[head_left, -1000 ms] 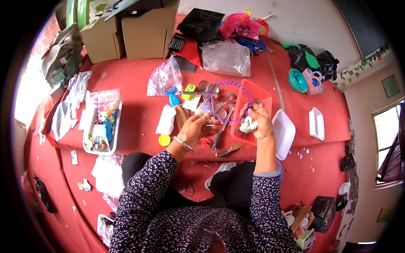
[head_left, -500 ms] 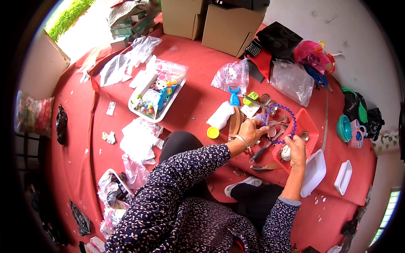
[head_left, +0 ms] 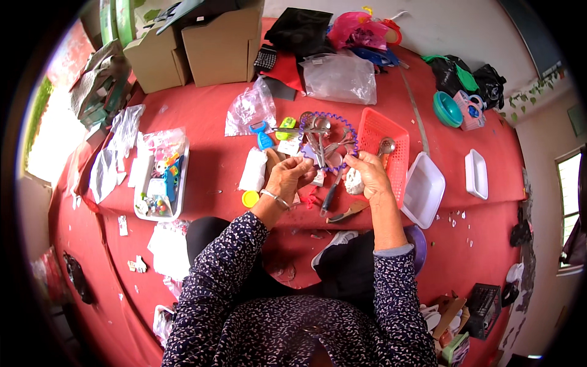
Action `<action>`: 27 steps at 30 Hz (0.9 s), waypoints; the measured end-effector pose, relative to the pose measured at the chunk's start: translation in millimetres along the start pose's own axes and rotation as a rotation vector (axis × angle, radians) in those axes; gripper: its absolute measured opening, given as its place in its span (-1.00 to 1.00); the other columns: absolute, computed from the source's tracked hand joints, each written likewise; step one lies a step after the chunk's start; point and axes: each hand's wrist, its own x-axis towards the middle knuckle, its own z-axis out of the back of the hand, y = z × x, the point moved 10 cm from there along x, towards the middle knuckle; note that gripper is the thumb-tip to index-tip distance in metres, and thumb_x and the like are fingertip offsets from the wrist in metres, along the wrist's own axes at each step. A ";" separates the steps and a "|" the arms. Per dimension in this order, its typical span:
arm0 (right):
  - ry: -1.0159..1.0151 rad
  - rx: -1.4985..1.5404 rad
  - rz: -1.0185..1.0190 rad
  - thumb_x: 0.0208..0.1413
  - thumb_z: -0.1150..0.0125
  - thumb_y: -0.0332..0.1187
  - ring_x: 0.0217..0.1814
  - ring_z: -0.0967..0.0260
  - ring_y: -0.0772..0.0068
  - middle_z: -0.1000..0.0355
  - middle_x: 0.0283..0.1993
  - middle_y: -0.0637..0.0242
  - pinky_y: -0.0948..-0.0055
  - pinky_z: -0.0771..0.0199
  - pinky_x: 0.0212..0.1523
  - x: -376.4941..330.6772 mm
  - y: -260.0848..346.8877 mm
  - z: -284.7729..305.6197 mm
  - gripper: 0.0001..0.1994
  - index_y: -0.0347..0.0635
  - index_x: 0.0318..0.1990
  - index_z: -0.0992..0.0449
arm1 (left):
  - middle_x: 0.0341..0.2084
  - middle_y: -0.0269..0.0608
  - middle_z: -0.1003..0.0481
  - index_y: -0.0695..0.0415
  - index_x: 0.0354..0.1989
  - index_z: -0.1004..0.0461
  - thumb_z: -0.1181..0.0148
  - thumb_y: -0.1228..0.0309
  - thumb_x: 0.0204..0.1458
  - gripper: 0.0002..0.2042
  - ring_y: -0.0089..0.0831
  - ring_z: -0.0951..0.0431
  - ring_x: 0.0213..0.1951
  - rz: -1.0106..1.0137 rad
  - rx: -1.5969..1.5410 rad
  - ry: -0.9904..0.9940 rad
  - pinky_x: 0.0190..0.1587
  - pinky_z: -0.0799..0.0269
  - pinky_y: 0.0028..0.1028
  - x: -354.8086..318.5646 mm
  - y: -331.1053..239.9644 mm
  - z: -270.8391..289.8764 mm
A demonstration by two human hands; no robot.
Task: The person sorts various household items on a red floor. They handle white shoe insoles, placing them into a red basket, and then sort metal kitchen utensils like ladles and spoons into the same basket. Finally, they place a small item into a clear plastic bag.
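A wavy purple-blue headband (head_left: 354, 132) is held up in a loop between my two hands. My left hand (head_left: 288, 181) pinches it at the lower left, and my right hand (head_left: 372, 175) pinches it at the lower right. Through and behind the loop, several metal spoons and utensils (head_left: 319, 139) lie in a heap. A white lump (head_left: 353, 182) shows by my right hand; I cannot make out what it is. Below the heap lie a dark-handled utensil (head_left: 330, 194) and a brown curved piece (head_left: 347, 211).
A red perforated basket (head_left: 400, 174) stands right of the utensils, with a white tray (head_left: 426, 189) beside it. At left sits a white bin (head_left: 177, 205) of small toys. A blue peeler (head_left: 264, 139), a yellow lid (head_left: 250, 199) and plastic bags surround the heap. Cardboard boxes (head_left: 220, 49) stand behind.
My view has turned, so the surroundings sit further left in the picture. Both hands still hold the headband, which now appears over the utensil heap, left of the red basket.
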 end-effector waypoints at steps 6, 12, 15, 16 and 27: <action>0.016 -0.074 -0.002 -0.07 -0.09 -0.41 -0.68 -0.30 0.50 -0.36 -0.61 0.23 0.55 -0.30 -0.68 3.9 -20.4 -7.1 -0.87 -0.32 -0.45 -0.36 | -0.62 -0.34 -0.37 0.18 -0.50 -0.35 -0.11 0.49 -0.09 -0.92 -0.56 -0.38 -0.58 0.034 -0.026 -0.036 -0.49 -0.37 -0.60 6.9 20.4 13.8; -0.034 -0.239 0.013 -0.03 -0.06 -0.37 -0.67 -0.25 0.58 -0.37 -0.60 0.28 0.58 -0.21 -0.68 1.7 -26.3 -22.8 -0.83 -0.34 -0.43 -0.41 | -0.58 -0.27 -0.44 0.22 -0.51 -0.39 -0.12 0.41 -0.08 -0.87 -0.53 -0.46 -0.55 -0.037 0.204 -0.185 -0.46 -0.42 -0.60 2.9 -0.6 34.1; -0.029 -0.246 0.016 -0.02 -0.05 -0.34 -0.65 -0.26 0.58 -0.37 -0.58 0.28 0.58 -0.23 -0.67 2.6 -27.6 -23.6 -0.82 -0.31 -0.42 -0.40 | -0.57 -0.25 -0.44 0.27 -0.47 -0.40 -0.11 0.42 -0.07 -0.86 -0.53 -0.46 -0.56 -0.137 0.302 -0.229 -0.47 -0.41 -0.61 -1.5 -15.7 34.7; -0.030 -0.235 0.028 -0.02 -0.05 -0.34 -0.65 -0.26 0.58 -0.37 -0.59 0.28 0.57 -0.24 -0.67 3.8 -28.4 -23.3 -0.82 -0.31 -0.42 -0.40 | -0.56 -0.23 -0.45 0.31 -0.43 -0.41 -0.10 0.43 -0.06 -0.84 -0.53 -0.47 -0.55 -0.156 0.331 -0.210 -0.47 -0.41 -0.62 -1.1 -16.8 33.8; -0.251 -0.502 0.316 -0.26 -0.05 -0.38 -0.71 -0.32 0.34 -0.31 -0.74 0.14 0.33 -0.32 -0.65 14.9 -19.9 6.9 -0.82 -0.29 -0.73 -0.37 | -0.67 -0.34 -0.38 0.23 -0.50 -0.42 -0.14 0.40 -0.13 -0.86 -0.61 -0.34 -0.67 -0.160 0.399 -0.107 -0.66 -0.22 -0.67 6.5 -6.1 14.9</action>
